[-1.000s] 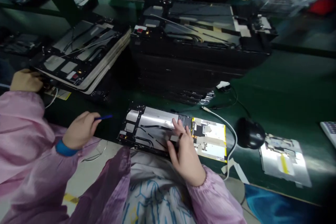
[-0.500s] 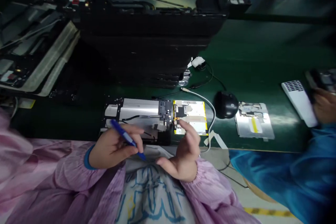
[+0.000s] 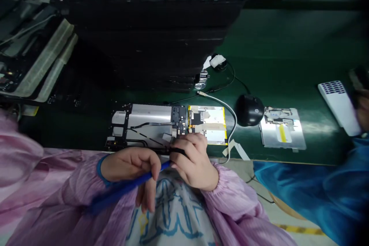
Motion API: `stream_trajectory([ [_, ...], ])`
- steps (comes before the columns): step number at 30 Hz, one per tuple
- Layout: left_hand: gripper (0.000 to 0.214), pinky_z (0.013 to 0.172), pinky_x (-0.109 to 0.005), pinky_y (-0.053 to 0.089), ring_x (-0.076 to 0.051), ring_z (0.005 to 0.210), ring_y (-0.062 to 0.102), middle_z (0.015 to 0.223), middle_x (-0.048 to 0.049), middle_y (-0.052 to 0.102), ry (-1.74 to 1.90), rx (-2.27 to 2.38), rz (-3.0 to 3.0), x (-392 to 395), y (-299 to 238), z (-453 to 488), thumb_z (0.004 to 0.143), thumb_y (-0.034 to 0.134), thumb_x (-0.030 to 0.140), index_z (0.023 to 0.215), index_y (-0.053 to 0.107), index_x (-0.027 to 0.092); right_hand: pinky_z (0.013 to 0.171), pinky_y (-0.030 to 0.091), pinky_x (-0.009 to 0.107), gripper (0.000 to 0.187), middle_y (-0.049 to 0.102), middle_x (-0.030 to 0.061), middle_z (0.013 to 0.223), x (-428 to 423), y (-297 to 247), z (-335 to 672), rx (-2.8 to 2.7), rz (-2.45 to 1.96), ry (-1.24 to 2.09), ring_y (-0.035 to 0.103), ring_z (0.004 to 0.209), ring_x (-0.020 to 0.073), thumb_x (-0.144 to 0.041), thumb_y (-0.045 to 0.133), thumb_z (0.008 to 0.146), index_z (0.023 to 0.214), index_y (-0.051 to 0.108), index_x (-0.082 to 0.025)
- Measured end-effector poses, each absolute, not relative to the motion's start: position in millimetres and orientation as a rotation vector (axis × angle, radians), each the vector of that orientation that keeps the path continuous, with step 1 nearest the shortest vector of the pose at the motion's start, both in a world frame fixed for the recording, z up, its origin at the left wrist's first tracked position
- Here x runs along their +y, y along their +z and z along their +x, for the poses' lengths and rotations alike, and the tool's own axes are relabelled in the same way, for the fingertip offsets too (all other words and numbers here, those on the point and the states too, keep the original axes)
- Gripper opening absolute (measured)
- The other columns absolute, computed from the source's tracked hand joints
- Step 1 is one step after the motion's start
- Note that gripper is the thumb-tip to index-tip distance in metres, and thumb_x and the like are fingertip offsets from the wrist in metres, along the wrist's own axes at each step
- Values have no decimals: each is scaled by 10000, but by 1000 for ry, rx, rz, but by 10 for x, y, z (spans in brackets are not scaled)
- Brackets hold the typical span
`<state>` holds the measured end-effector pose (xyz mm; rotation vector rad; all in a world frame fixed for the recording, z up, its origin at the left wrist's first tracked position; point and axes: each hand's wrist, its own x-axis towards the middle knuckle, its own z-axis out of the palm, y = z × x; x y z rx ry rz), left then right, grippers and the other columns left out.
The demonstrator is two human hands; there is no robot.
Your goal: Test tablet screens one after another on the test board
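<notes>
An opened tablet chassis (image 3: 150,125) lies at the near edge of the green bench, with a yellow-edged battery panel (image 3: 208,123) at its right end. My left hand (image 3: 131,167) is closed round a blue pen-like tool (image 3: 123,188) that points down-left over my lap. My right hand (image 3: 191,161) pinches the tool's other end, right at the chassis's near edge, its fingers curled. Both hands sit above my lap, close together.
A tall stack of black trays (image 3: 147,34) stands behind the chassis, another stack (image 3: 31,61) at the left. A black mouse (image 3: 249,110), a white cable (image 3: 227,119), a silver plate (image 3: 282,128) and a white keypad (image 3: 338,105) lie to the right. A person's blue sleeve (image 3: 314,192) is at lower right.
My view has tilted down and right. My left hand came from the left to my lap with the blue tool; my right hand left the chassis and took hold of the tool's end.
</notes>
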<state>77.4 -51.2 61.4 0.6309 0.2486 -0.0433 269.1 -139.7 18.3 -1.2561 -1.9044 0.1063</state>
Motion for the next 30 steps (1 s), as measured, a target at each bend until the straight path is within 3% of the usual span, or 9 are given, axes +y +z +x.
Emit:
stream_trajectory([
  [4, 214, 411, -183, 401, -132, 451, 580, 640, -69, 705, 164, 261, 972, -461, 500, 825, 840, 638, 330, 816, 488, 179, 792, 379, 397, 361, 619, 89, 897, -1406, 182, 2723, -1865, -1207, 323, 508, 893, 218, -342, 256, 999, 905, 549, -153],
  [7, 370, 432, -211, 393, -121, 411, 521, 489, -58, 621, 275, 278, 1380, -434, 419, 927, 893, 525, 436, 656, 570, 155, 705, 371, 359, 373, 614, 82, 811, -1403, 152, 2696, -1928, -1196, 377, 491, 782, 198, -351, 268, 998, 892, 558, -142],
  [9, 441, 477, -233, 421, -130, 420, 530, 444, -49, 578, 291, 259, 1578, -434, 394, 974, 935, 437, 418, 634, 618, 152, 637, 350, 334, 350, 586, 62, 708, -1406, 110, 2678, -1971, -1175, 400, 458, 693, 183, -295, 294, 993, 803, 550, -152],
  [11, 426, 514, -241, 446, -134, 427, 542, 422, -30, 546, 335, 252, 1651, -436, 391, 979, 950, 407, 362, 659, 641, 156, 602, 342, 317, 371, 558, 52, 656, -1420, 66, 2678, -1953, -1160, 466, 441, 648, 173, -274, 274, 996, 752, 529, -161],
  [14, 302, 515, -224, 453, -119, 420, 546, 456, -6, 561, 370, 308, 1666, -440, 405, 947, 938, 422, 275, 775, 643, 151, 620, 371, 309, 425, 584, 69, 713, -1451, 23, 2697, -1895, -1148, 573, 478, 675, 173, -391, 239, 1003, 813, 535, -152],
  [18, 104, 454, -166, 410, -90, 429, 551, 530, 21, 595, 249, 366, 1658, -484, 386, 968, 880, 448, 152, 885, 552, 157, 613, 365, 315, 443, 584, 69, 691, -1470, 13, 2695, -1950, -1175, 523, 473, 657, 181, -434, 250, 994, 787, 532, -162],
  [24, 93, 514, -198, 432, -101, 501, 542, 548, 25, 549, 441, 239, 1803, -519, 335, 1009, 820, 471, 113, 801, 534, 179, 562, 365, 287, 472, 507, 29, 610, -1447, 29, 2776, -1874, -1013, 938, 448, 573, 155, -446, 176, 998, 698, 448, -203],
  [27, 127, 516, -216, 441, -103, 487, 520, 544, 27, 533, 666, 181, 1651, -444, 409, 903, 876, 438, 154, 859, 556, 196, 508, 344, 260, 451, 442, -12, 573, -1496, 1, 2981, -1670, -892, 1232, 427, 521, 130, -469, 222, 993, 687, 431, -213],
  [30, 139, 540, -220, 464, -107, 528, 564, 632, 6, 604, 602, 333, 1646, -377, 472, 841, 863, 473, 149, 936, 581, 200, 525, 364, 257, 398, 456, -20, 585, -1546, -48, 3217, -1426, -1037, 1231, 453, 529, 124, -419, 288, 995, 701, 458, -211],
])
